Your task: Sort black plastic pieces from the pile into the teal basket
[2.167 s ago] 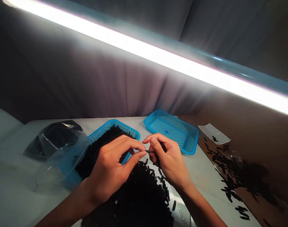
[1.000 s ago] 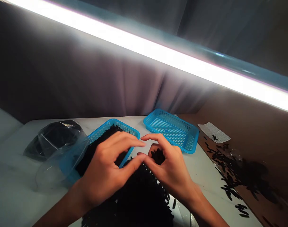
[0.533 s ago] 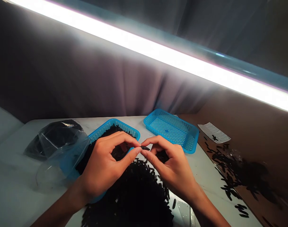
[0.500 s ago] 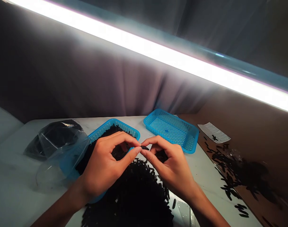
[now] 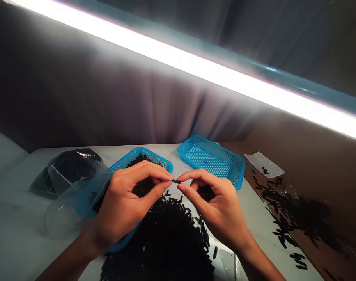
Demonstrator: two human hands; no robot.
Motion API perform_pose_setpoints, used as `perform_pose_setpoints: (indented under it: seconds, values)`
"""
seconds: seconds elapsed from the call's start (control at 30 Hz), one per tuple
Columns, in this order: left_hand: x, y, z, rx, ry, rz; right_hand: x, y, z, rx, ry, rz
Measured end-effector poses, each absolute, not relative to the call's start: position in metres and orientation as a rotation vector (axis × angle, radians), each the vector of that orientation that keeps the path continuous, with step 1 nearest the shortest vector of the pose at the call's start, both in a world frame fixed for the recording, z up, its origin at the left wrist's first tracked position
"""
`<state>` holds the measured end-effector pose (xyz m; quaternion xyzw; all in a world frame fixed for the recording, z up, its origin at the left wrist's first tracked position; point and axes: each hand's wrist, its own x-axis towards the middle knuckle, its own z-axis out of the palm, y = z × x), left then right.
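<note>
No legible text, brand or number anywhere; any print on gridded white paper [image 5: 262, 160] too small.

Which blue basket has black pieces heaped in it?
The left blue basket, partly hidden by the left hand, is heaped with black pieces; the right blue basket shows its mesh floor.

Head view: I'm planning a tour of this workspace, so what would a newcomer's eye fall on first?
Probably the glaring light tube, slanting from the top left down to the right edge. Next, in the centre, come the left hand and right hand, fingertips nearly meeting at a small black piece. Below them, the big black heap spreads to the bottom edge.
</note>
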<state>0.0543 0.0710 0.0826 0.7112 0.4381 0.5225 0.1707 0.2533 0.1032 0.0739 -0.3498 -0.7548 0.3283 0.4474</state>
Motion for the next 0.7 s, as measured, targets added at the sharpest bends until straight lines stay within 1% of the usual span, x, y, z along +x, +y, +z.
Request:
perform_pose_setpoints:
  seconds: [0.2,0.3,0.57,0.7]
  values:
    - [0.0547,0.0710,0.0816,2.088,1.242,1.511,0.2547,0.0998,0.0739,-0.814,-1.870,0.580]
    - [0.0549,0.0715,0.0815,2.112,1.218,1.519,0.2541,0.0985,0.0749,-0.799,-1.872,0.525]
    - [0.0535,0.0741,0.0831,2.150,1.252,1.496,0.2537,0.0992,0.0766,-0.839,-1.878,0.561]
    - [0.0487,0.0788,0.0824,2.111,1.604,1.597,0.2530,0.1032,0.0730,-0.927,-1.925,0.675]
